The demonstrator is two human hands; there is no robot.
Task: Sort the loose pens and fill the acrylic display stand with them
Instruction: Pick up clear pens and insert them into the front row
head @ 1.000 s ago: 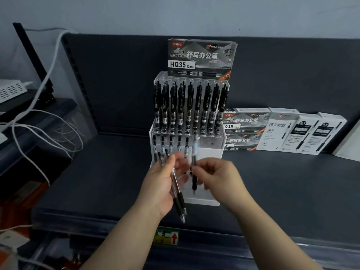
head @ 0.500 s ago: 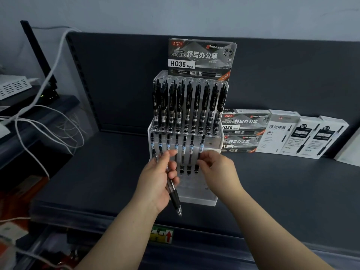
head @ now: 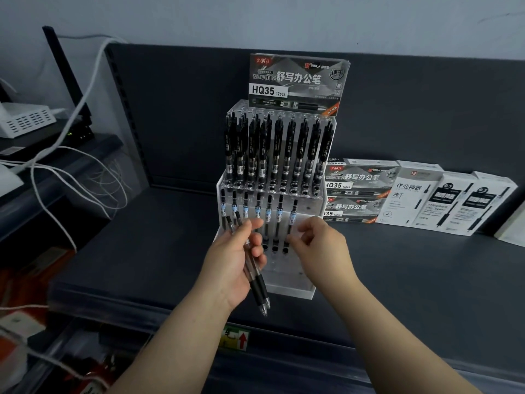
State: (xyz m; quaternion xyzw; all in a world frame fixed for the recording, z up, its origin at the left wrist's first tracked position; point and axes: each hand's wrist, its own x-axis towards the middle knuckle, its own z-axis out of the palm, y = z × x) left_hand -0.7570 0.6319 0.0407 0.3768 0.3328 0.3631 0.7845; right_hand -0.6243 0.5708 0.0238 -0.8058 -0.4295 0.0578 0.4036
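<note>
Two loose pens (head: 253, 275) lie in your left hand (head: 231, 263), their clear barrels across the palm, black grips and tips pointing down past the heel of the hand. The fingers (head: 257, 245) of that hand curl round them from the right, with the thumb pressed over the top.

Your right hand (head: 322, 248) hangs with its fingers (head: 297, 241) loosely curled and gripping nothing that shows. Their tips sit just beside the rightmost pen (head: 293, 216) of the front row. You cannot tell from here whether they touch it.

The acrylic display stand (head: 289, 280) stands directly beyond both sets of fingers, on the dark shelf (head: 136, 251). Its front row of pens (head: 268, 213), each with a pale blue label, stands upright in the holes just above your fingertips. The holes to the right of the right fingers are unfilled. Higher and further off, the back row of black pens (head: 287, 149) runs the full width of the stand. An HQ35 pen box (head: 298, 81) stands on top, behind that row.

Well to the right of your right fingers, grey HQ35 boxes (head: 359, 180) are stacked against the shelf's back panel, with white pen boxes (head: 454, 203) next to them. Far left of your left fingers, white cables (head: 71, 166) trail down.
</note>
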